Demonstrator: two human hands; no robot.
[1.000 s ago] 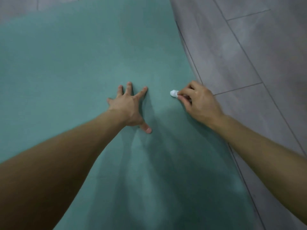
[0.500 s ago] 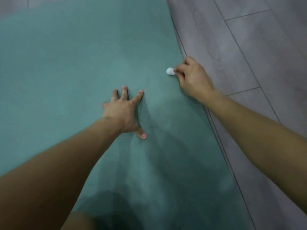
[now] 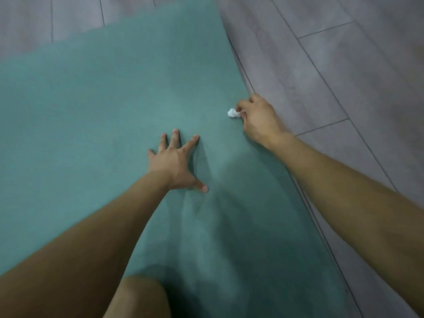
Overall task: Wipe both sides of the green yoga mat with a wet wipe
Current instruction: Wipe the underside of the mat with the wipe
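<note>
Left hand (image 3: 174, 161) lies flat on the green yoga mat (image 3: 103, 106), all five fingers spread wide and straight, the thumb pointing toward 4 o'clock. Right hand (image 3: 259, 120), at about 2 o'clock from the left one, pinches one small white wet wipe (image 3: 232, 113) in curled fingers; the wipe is balled up and touches the mat just inside its right edge. Two bare forearms run in from 7 and 4 o'clock. One mat fills most of the view, its far edge toward 12 o'clock. Grey plank floor (image 3: 332, 76) shows from 11 round to 5 o'clock. One bare knee (image 3: 140, 297) sits at 6 o'clock over the mat
</note>
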